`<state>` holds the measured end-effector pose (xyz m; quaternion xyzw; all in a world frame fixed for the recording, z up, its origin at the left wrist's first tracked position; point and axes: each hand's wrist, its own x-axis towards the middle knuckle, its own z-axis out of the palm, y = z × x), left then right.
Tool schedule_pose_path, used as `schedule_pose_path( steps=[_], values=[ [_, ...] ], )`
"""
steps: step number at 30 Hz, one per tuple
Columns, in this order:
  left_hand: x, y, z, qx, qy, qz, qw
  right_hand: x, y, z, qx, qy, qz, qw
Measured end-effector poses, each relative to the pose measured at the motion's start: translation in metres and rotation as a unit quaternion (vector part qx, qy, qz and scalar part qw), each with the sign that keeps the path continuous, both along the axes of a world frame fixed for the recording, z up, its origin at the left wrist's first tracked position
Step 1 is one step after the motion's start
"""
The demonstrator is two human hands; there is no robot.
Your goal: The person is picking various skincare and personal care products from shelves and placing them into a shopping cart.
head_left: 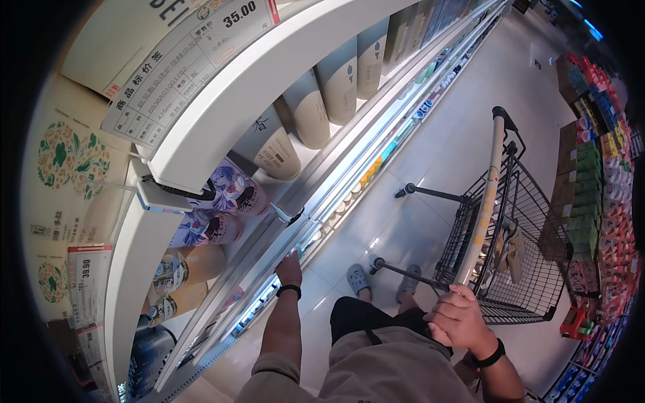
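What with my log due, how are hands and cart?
Left hand at shelving, grip unclear. Right hand on cart handle. Cart alongside, wheel beside clogs, possibly in the way.

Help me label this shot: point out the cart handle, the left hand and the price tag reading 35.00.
Cart handle point(486, 201): head view, middle of the pale bar.
Left hand point(289, 271): head view, back of the hand.
Price tag point(190, 75): head view, middle of the printed face.

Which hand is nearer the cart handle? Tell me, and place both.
Right. The right hand is on the near end of the cart handle; the left hand is away from it, by the shelves.
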<state>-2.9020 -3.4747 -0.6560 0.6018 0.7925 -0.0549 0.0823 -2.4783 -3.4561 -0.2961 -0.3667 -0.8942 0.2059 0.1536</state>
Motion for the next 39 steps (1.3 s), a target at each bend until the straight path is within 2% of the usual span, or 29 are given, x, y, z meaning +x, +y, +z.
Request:
schedule_pose_path(
  steps=[2, 4, 5, 7, 8, 9, 11, 15, 19, 21, 22, 23, 25, 29, 30, 31, 32, 33, 34, 35, 37, 39],
  values=[
    [0.002, 0.004, -0.012, 0.043, -0.023, 0.028, 0.998, 0.000, 0.002, 0.002, 0.000, -0.007, -0.003, 1.000],
    [0.004, 0.012, -0.020, -0.018, -0.093, 0.125, 0.988, -0.001, 0.004, 0.005, 0.000, -0.013, -0.006, 1.000],
    [0.004, 0.016, -0.024, -0.019, -0.095, 0.123, 0.988, -0.002, 0.004, 0.007, 0.001, -0.012, -0.008, 1.000],
    [-0.005, 0.022, -0.043, -0.113, -0.097, 0.210, 0.966, -0.005, 0.004, 0.007, 0.002, -0.013, -0.013, 1.000],
    [-0.013, 0.021, -0.052, -0.119, -0.072, 0.211, 0.968, -0.007, 0.005, 0.005, 0.004, -0.008, -0.009, 1.000],
    [-0.024, 0.015, -0.080, -0.105, -0.061, 0.201, 0.972, -0.006, 0.004, 0.004, 0.004, -0.005, -0.007, 1.000],
    [-0.033, 0.013, -0.126, -0.092, -0.097, 0.263, 0.956, -0.001, 0.003, -0.003, 0.002, -0.022, -0.007, 1.000],
    [-0.025, 0.027, -0.089, -0.124, -0.089, 0.249, 0.956, -0.007, 0.005, -0.003, 0.007, -0.027, -0.010, 1.000],
    [-0.005, 0.032, -0.059, -0.097, -0.096, 0.214, 0.967, -0.007, 0.004, 0.003, 0.005, -0.036, -0.013, 0.999],
    [0.003, 0.026, -0.050, -0.076, -0.054, 0.201, 0.975, -0.003, 0.006, 0.001, 0.000, -0.031, -0.007, 0.999],
    [-0.003, 0.015, -0.046, -0.025, -0.004, 0.161, 0.987, 0.000, 0.008, -0.001, -0.005, -0.024, 0.001, 1.000],
    [0.005, 0.017, -0.034, -0.015, -0.034, 0.178, 0.983, 0.002, 0.012, 0.001, -0.013, -0.018, 0.006, 1.000],
    [0.017, 0.012, -0.031, 0.040, 0.027, 0.131, 0.990, 0.011, 0.016, -0.001, -0.027, -0.020, 0.018, 0.999],
    [0.044, -0.012, 0.010, 0.087, -0.032, 0.070, 0.993, 0.030, 0.021, 0.005, -0.013, 0.025, 0.004, 1.000],
    [0.050, -0.020, 0.016, 0.066, -0.039, 0.072, 0.994, 0.040, 0.020, 0.006, -0.002, 0.050, -0.024, 0.998],
    [0.056, -0.035, 0.012, 0.080, -0.006, 0.020, 0.997, 0.050, 0.018, 0.009, 0.010, 0.074, -0.052, 0.996],
    [0.045, -0.055, -0.003, 0.075, -0.059, -0.031, 0.995, 0.062, 0.017, 0.014, 0.039, 0.064, -0.088, 0.993],
    [0.052, -0.064, 0.011, 0.023, -0.130, -0.024, 0.991, 0.081, 0.018, 0.011, 0.051, 0.075, -0.133, 0.987],
    [0.053, -0.074, 0.006, 0.048, -0.218, -0.043, 0.974, 0.102, 0.017, 0.006, 0.046, 0.068, -0.199, 0.976],
    [0.063, -0.081, 0.013, 0.034, -0.253, -0.065, 0.965, 0.126, 0.015, 0.001, 0.041, 0.061, -0.265, 0.961],
    [0.072, -0.095, 0.017, -0.080, -0.291, -0.123, 0.945, 0.176, 0.017, -0.015, -0.018, 0.031, -0.400, 0.916],
    [0.081, -0.106, 0.017, -0.249, -0.292, -0.141, 0.913, 0.245, 0.008, -0.060, -0.173, 0.093, -0.490, 0.849]
  ],
)
